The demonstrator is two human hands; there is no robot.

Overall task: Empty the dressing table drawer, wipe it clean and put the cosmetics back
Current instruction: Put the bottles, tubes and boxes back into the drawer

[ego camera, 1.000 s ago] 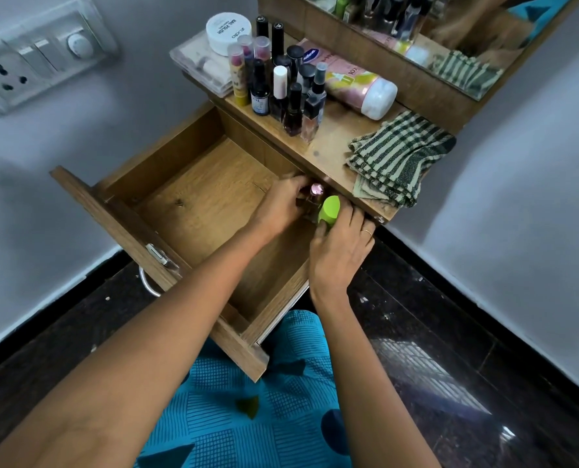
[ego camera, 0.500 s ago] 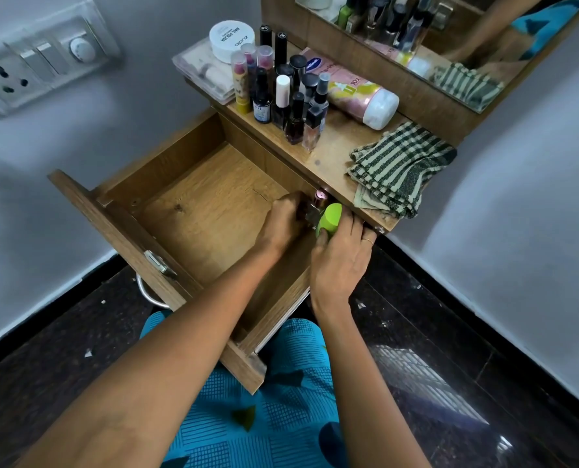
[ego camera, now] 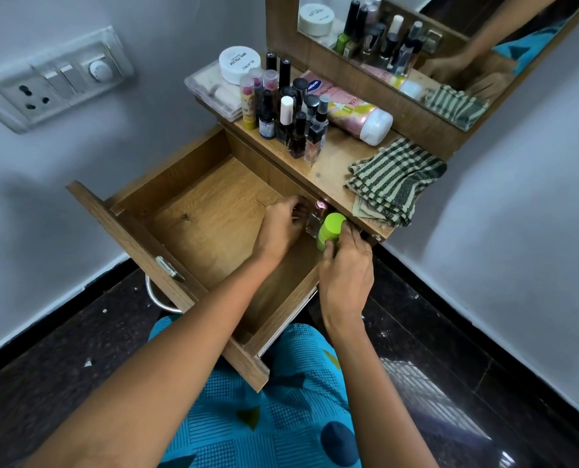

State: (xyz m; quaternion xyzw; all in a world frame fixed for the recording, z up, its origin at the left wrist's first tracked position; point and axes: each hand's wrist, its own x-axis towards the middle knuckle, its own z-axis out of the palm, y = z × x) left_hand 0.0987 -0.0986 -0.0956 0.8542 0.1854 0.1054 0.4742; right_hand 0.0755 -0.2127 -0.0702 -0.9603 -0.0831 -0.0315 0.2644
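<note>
right hand: wrapped round green bottle | left hand: fingers closed on small glass bottle | place: far right corner of drawer (rest bare) | risk: bottles bump, tip over, hands too close | cloth: above drawer, on top

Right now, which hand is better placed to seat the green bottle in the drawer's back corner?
Right. The right hand already grips the green bottle at that corner; the left hand is busy at the pink-capped bottle beside it.
</note>
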